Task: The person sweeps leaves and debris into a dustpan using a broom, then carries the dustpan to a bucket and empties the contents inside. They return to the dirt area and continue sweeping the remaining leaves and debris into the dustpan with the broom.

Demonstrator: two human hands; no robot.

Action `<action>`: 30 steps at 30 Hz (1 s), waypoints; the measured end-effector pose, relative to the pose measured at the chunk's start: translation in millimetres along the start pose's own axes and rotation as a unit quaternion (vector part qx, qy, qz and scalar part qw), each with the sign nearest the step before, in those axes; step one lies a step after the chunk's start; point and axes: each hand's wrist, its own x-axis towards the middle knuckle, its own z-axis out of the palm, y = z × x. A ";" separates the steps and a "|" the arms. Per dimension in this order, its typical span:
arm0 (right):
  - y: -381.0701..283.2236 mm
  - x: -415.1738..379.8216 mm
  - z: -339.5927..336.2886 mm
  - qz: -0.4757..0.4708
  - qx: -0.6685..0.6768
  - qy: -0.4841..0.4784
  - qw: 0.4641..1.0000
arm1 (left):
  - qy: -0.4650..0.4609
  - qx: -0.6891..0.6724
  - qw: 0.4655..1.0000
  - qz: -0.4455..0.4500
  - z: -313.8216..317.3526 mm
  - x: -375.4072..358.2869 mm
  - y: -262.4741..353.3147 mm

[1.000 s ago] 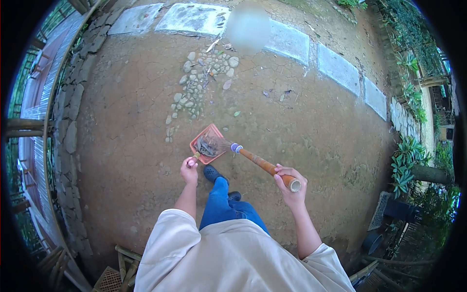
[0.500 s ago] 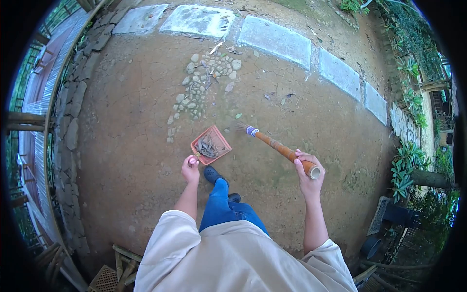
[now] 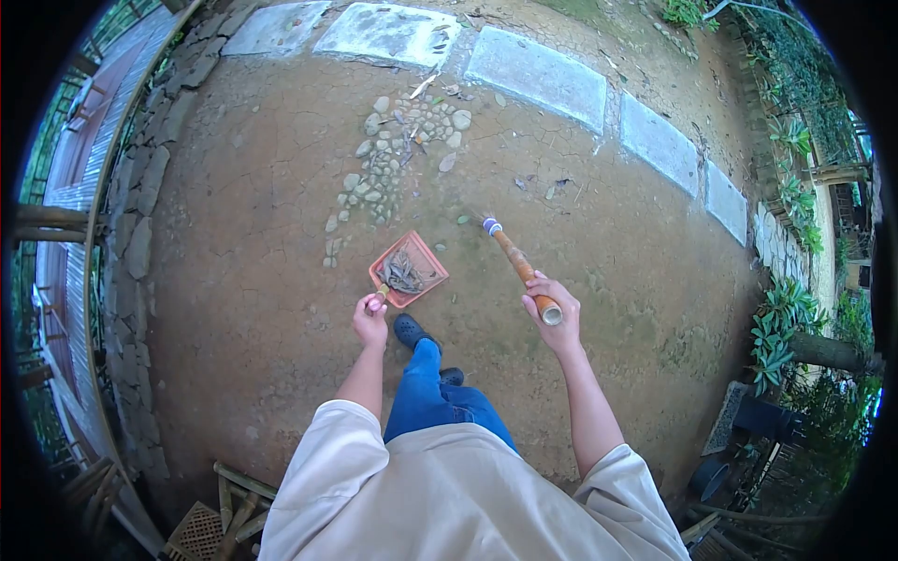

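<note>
My left hand (image 3: 370,318) is closed round the handle of an orange dustpan (image 3: 432,268). Dry brown leaves (image 3: 400,273) lie heaped in the pan, which is just beyond my left shoe. In my right hand (image 3: 556,313) is a broom (image 3: 517,256) with a thick bamboo handle, its hollow end towards me. Purple and white binding circles the handle near the bristles, which point away from me and show only in small part. Close by the broom's head, a green leaf (image 3: 463,220) rests on the bare earth.
Small stones (image 3: 379,173) are set in the ground ahead. Pale concrete slabs (image 3: 535,75) curve across the far side, with loose leaves (image 3: 558,183) before them. A stone edging (image 3: 140,248) runs along the left. Plants (image 3: 774,327) and a dark tub (image 3: 711,477) stand at the right.
My right hand has moved left and forward with the broom, and its head has shifted forward towards the green leaf. The dustpan has moved slightly forward in my left hand.
</note>
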 end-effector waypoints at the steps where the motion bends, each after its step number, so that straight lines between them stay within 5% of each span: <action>1: -5.6 -2.7 0.0 0.002 0.016 -0.013 1.000 | 0.000 0.007 1.000 0.005 -1.4 -0.2 -1.3; 6: -44.4 -20.6 -12.6 0.032 0.051 -0.065 0.996 | -0.028 -0.004 0.999 -0.032 -0.9 -1.4 1.3; 13: -77.3 -21.5 -58.3 0.107 0.151 0.043 0.982 | -0.020 -0.042 0.999 -0.010 -5.8 -1.6 -5.5; 26: -61.7 -24.3 -31.7 0.063 0.068 0.095 0.991 | -0.018 -0.048 0.999 -0.017 -21.2 10.3 -15.5; 30: -52.3 -36.3 1.0 0.014 0.031 0.045 0.998 | -0.018 -0.006 0.999 -0.027 -23.9 2.6 -3.6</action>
